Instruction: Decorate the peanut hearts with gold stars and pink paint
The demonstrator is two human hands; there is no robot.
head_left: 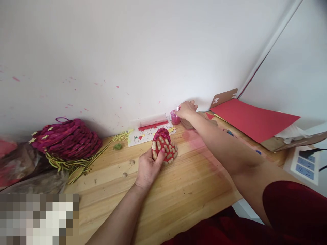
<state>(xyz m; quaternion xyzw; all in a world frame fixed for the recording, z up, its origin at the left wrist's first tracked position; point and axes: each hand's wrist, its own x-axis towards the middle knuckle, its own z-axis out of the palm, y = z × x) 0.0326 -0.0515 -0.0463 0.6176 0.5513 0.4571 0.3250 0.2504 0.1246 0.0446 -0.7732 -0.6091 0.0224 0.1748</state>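
A round red piece covered with peanuts (170,149), its top painted magenta, is gripped between the thumb and fingers of my left hand (150,165). My right hand (187,109) reaches to the back of the table, right beside a small jar of pink paint (175,117). Its fingers look bent together at the jar's rim, but what they hold is too small to make out.
On the wooden table (112,197), a magenta craft bundle with yellow-green strings (74,139) stands at the left. Patterned paper (141,136) lies by the wall. Red card (255,117) covers the right. A power strip (305,165) sits at the far right.
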